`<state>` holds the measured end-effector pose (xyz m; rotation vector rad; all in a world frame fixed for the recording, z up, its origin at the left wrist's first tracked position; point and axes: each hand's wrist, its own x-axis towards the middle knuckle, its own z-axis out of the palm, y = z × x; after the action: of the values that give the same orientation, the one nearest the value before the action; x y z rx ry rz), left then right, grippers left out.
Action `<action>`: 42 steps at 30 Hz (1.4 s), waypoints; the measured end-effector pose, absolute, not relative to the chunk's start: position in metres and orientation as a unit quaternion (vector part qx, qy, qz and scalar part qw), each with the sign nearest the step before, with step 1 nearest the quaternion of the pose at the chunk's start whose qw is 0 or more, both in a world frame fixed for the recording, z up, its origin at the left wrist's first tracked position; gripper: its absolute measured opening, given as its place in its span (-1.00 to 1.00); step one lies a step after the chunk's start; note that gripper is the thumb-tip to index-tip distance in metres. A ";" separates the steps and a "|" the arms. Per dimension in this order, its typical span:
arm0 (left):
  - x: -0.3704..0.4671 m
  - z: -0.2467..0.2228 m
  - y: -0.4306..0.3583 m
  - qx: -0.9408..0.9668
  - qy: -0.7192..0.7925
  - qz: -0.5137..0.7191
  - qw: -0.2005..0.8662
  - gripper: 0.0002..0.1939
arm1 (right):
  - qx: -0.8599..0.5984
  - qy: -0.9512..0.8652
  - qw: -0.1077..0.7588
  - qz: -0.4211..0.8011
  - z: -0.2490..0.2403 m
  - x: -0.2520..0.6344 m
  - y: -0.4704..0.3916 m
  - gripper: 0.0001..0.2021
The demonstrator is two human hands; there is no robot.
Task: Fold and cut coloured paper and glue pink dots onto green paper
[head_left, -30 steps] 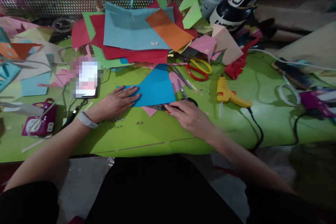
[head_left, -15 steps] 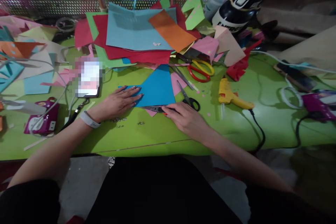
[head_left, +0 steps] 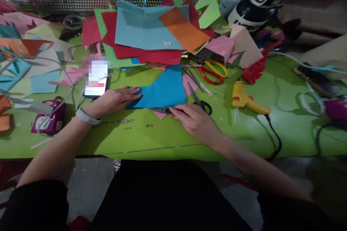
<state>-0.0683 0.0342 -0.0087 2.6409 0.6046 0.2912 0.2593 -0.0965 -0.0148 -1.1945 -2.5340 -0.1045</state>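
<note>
1. Since the earlier frame, the left hand (head_left: 112,100) has drawn back toward the left end of a blue paper sheet (head_left: 168,90), baring more of it.
2. From the head-worn camera, the left hand lies palm down, fingers close together, tips on the sheet; the right hand (head_left: 192,119) is clasped around a dark-bladed tool (head_left: 159,110) along the sheet's near edge.
3. The sheet rests on a green tabletop (head_left: 168,139) before a heap of coloured paper (head_left: 146,25), a perforated screen (head_left: 62,0) behind.
4. Black-handled scissors (head_left: 199,101) lie just beside the right hand, a yellow glue gun (head_left: 239,95) farther right, a lit smartphone (head_left: 95,88) near the left wrist.
5. A strip of green, dotted with small grey pieces (head_left: 149,126), separates the hands from the tabletop's front edge; more green spreads between the right forearm and the glue gun.
</note>
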 end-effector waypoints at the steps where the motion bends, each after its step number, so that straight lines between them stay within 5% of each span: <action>1: -0.068 -0.009 0.034 0.950 0.214 0.104 0.201 -0.56 | -0.417 -0.894 0.162 -0.040 -0.014 0.259 -0.096 -0.68; 42: -0.067 -0.008 0.031 0.949 0.221 0.086 0.207 -0.61 | -0.413 -0.893 0.176 0.035 -0.024 0.234 -0.085 -0.61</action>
<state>-0.0670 0.0305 -0.0080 2.6427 0.6147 0.2387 0.2338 -0.0850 -0.0236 -1.1688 -2.5299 0.0995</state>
